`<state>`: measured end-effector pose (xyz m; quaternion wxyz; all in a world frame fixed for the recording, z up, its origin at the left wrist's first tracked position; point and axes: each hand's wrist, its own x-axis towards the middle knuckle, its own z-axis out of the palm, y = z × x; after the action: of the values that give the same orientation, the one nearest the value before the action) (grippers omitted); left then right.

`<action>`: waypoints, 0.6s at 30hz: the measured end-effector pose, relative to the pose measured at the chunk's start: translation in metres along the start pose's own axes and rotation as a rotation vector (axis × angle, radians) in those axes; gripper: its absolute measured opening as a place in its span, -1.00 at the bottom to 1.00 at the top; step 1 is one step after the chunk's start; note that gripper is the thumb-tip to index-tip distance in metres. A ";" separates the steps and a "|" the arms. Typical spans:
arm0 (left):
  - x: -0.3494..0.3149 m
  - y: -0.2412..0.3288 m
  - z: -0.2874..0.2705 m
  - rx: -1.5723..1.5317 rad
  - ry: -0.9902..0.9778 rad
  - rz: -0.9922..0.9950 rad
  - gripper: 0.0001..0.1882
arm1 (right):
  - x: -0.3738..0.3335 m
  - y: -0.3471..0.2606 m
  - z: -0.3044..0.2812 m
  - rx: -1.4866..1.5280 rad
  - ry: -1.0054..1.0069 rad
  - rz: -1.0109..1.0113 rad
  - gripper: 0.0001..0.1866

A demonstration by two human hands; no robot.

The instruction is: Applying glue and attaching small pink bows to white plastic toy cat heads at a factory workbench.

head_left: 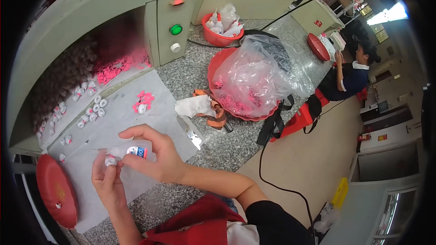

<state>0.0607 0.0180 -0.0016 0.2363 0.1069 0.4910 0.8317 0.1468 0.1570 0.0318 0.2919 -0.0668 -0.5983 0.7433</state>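
Note:
My right hand is closed around a small translucent squeeze bottle with a blue, white and red label and a thin needle tip pointing left. Just below the bottle's front, my left hand pinches a small white ring-shaped piece between thumb and fingers. Both hands are over a white paper sheet. Beyond them on the sheet lie a little heap of pink pieces and several white ring-shaped pieces.
A machine opening at upper left holds many pink and white pieces. Red scalloped plate lies at left. Red basin holds a clear bag; red basket holds bottles. A co-worker sits at far right.

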 end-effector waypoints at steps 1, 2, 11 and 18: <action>0.001 -0.004 -0.003 -0.001 -0.012 0.005 -0.64 | 0.000 -0.002 -0.003 0.020 -0.016 0.034 -0.65; 0.002 -0.006 -0.005 -0.006 0.002 -0.019 -0.65 | 0.000 -0.003 -0.005 0.042 -0.040 0.071 -0.62; -0.004 0.009 0.001 0.165 0.128 0.061 -0.56 | -0.008 -0.012 0.005 -0.287 0.152 0.072 -0.67; -0.013 0.019 -0.005 0.113 0.033 0.203 -0.60 | -0.033 -0.006 0.020 -0.427 -0.001 -0.319 -0.68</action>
<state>0.0639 -0.0001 0.0130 0.1364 0.1555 0.5276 0.8239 0.1669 0.1241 0.0350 0.3843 -0.0315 -0.7445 0.5450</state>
